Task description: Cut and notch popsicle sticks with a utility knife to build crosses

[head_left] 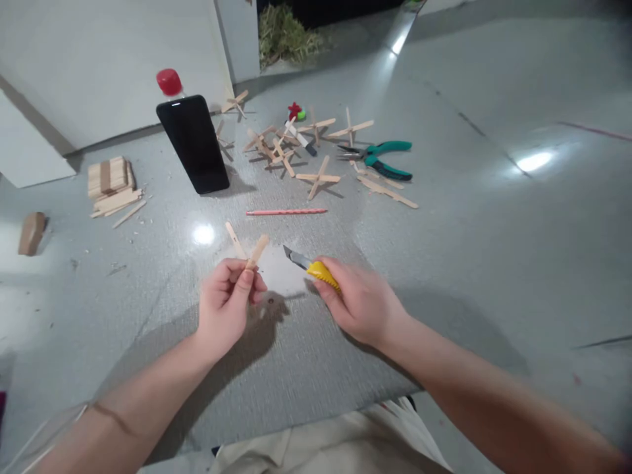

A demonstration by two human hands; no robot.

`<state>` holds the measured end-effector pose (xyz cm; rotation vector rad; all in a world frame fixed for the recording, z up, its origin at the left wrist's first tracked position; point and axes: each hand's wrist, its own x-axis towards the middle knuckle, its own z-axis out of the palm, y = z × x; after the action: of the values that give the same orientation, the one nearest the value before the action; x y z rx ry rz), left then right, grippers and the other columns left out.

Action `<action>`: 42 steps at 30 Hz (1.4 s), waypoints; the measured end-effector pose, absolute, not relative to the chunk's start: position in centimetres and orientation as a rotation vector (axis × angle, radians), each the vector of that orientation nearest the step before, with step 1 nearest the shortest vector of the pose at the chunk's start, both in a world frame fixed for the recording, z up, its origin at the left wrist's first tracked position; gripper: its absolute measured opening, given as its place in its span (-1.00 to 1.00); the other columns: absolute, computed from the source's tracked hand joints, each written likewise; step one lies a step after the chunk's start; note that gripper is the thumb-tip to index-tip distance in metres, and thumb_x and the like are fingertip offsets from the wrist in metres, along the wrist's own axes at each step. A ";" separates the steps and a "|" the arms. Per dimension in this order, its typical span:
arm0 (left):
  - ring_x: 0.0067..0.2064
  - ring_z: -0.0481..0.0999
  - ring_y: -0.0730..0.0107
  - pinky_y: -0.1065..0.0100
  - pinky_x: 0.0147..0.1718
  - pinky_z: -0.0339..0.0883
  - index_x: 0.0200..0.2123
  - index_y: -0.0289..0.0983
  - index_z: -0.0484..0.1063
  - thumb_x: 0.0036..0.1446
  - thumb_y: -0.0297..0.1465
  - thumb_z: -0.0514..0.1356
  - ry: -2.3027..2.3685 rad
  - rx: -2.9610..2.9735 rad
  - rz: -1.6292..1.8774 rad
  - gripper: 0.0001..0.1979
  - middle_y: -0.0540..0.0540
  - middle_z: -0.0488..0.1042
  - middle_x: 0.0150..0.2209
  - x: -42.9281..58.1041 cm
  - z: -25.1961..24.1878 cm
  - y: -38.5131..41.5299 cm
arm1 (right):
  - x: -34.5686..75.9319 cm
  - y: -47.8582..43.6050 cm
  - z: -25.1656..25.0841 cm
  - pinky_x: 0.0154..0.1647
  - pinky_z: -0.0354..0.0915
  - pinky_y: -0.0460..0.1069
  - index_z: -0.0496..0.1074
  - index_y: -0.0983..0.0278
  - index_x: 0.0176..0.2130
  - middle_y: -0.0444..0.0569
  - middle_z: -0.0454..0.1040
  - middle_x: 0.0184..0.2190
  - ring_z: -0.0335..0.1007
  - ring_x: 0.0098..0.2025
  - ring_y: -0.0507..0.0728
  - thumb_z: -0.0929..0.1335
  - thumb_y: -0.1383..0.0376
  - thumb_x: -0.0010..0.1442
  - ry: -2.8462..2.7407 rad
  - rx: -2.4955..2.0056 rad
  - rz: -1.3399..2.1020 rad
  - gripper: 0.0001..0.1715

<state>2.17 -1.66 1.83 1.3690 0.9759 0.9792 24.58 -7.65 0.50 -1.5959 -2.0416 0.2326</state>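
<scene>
Between the thumb and fingers of my left hand [230, 293] are two wooden craft sticks [259, 250], angled apart in a V; their lower ends are hidden by the fingers. My right hand [363, 299] is wrapped round the yellow handle of a utility knife [323, 273]. Its blade is out and points up and left towards the sticks, without touching them. Just beyond both hands lies a pink pencil [286, 212]. Farther back, several crossed craft sticks [318, 178] rest on the grey surface.
Teal-handled pliers [388, 158] lie at the back right beside loose sticks [388, 191]. A black phone [195, 145] leans on a red-capped bottle [169, 82]. Bundled craft sticks [109, 176] and a brown block [32, 234] sit at the left. White panels [123, 59] stand behind.
</scene>
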 end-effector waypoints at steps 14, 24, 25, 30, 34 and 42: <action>-0.53 0.13 0.55 0.49 -0.58 0.05 -0.21 -0.25 0.35 0.40 -0.04 0.03 0.926 1.371 0.735 -0.62 0.07 0.21 -0.50 1.9 1.4 -2.5 | 24.1 -7.6 1.6 -0.44 0.22 -0.02 0.31 0.33 -0.01 0.03 0.58 -0.35 0.48 -0.42 0.13 0.15 0.20 0.43 -2.179 -1.315 0.418 -0.68; -0.50 0.17 0.52 0.46 -0.53 0.12 -0.20 -0.24 0.40 0.35 -0.05 0.11 0.817 1.322 0.686 -0.64 0.04 0.25 -0.47 1.7 1.2 -2.3 | 24.2 -7.7 1.1 -0.44 0.21 -0.02 0.31 0.36 0.04 0.07 0.58 -0.33 0.48 -0.42 0.14 0.16 0.19 0.43 -2.178 -1.301 0.384 -0.65; -0.50 0.16 0.54 0.46 -0.53 0.11 -0.21 -0.24 0.40 0.35 -0.05 0.12 0.795 1.293 0.677 -0.65 0.05 0.25 -0.47 1.8 1.2 -2.1 | 24.2 -7.8 1.2 -0.45 0.21 -0.02 0.31 0.36 0.04 0.06 0.58 -0.33 0.47 -0.42 0.13 0.16 0.19 0.44 -2.181 -1.300 0.370 -0.65; -0.55 0.07 0.58 0.47 -0.57 0.01 -0.29 -0.25 0.35 0.30 -0.05 0.18 0.707 1.140 0.633 -0.64 0.10 0.15 -0.51 1.9 1.2 -1.7 | 24.5 -7.9 1.1 -0.43 0.22 -0.02 0.30 0.35 0.07 0.05 0.59 -0.31 0.48 -0.42 0.13 0.19 0.21 0.41 -2.190 -1.315 0.318 -0.66; -0.55 0.03 0.60 0.47 -0.58 -0.08 -0.34 -0.26 0.33 0.27 -0.07 0.22 0.677 1.054 0.601 -0.63 0.10 0.12 -0.51 1.9 1.6 -1.6 | 24.6 -7.9 1.0 -0.41 0.27 -0.01 0.30 0.35 0.10 0.08 0.61 -0.25 0.51 -0.37 0.15 0.21 0.23 0.38 -2.207 -1.295 0.336 -0.64; -0.60 -0.02 0.59 0.48 -0.62 -0.11 -0.42 -0.23 0.25 0.22 0.00 0.22 0.584 0.958 0.441 -0.56 0.14 0.04 -0.60 1.8 1.9 -1.5 | 24.5 -7.9 1.1 -0.38 0.29 -0.01 0.29 0.33 0.09 0.09 0.62 -0.23 0.55 -0.32 0.17 0.21 0.24 0.37 -2.195 -1.267 0.402 -0.65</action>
<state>1.80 -1.45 1.93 0.9577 0.5839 0.4408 24.54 -7.94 1.09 -1.2669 -2.1955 0.4021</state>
